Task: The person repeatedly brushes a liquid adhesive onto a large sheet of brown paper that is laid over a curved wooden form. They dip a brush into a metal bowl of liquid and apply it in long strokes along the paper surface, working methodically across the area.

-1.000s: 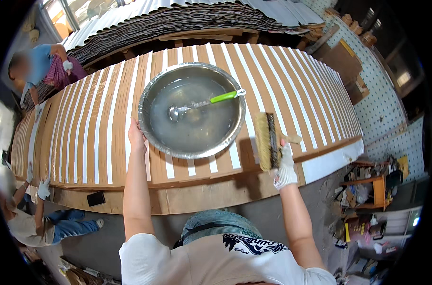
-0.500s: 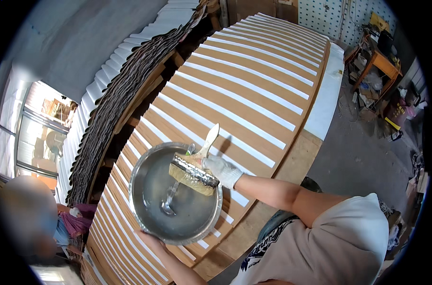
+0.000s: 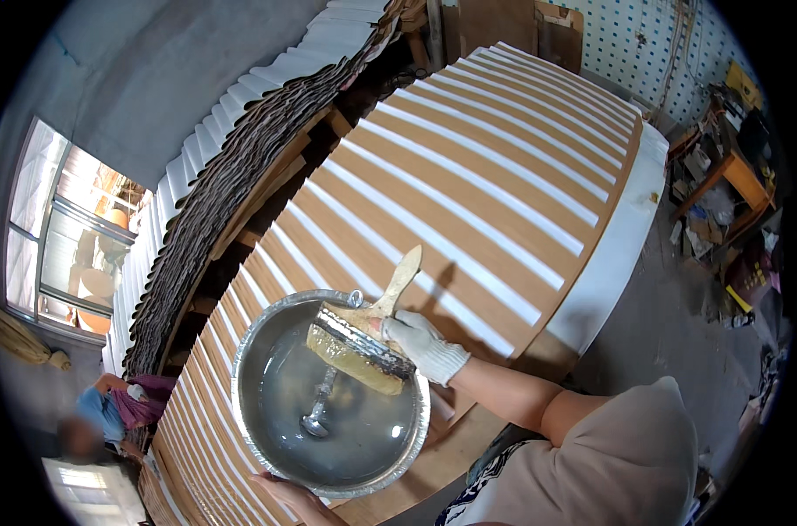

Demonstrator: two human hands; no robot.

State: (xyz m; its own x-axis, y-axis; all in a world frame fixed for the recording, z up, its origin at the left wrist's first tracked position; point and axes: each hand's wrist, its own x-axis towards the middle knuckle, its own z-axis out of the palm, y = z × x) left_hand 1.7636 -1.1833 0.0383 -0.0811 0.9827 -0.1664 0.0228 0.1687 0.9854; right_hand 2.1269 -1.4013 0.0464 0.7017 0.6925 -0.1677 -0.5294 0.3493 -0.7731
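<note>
A round metal basin (image 3: 247,419) holds a cloudy greyish liquid, above the striped sheets in front of me. My left hand (image 3: 291,500), bare, grips the basin at its near left rim; some of its fingers are hidden beneath. In my right hand (image 3: 423,346), which wears a white knitted glove, is a wide brush (image 3: 363,337), gripped at its wooden body. Its pale handle points up and away, and the wet bristles hang over the liquid. A metal ladle (image 3: 314,424) lies in the basin, its shaft partly hidden behind the brush.
Overlapping brown sheets (image 3: 469,206) with white edge strips cover the table. A long stack of dark-edged sheets (image 3: 232,167) runs along the left. Another person (image 3: 122,403) is at the far left, near a window (image 3: 70,228). A cluttered wooden desk (image 3: 732,180) stands at right.
The basin has shifted toward me relative to the striped sheets, with the brush still over it. My view has turned slightly, and the other person at left is lower.
</note>
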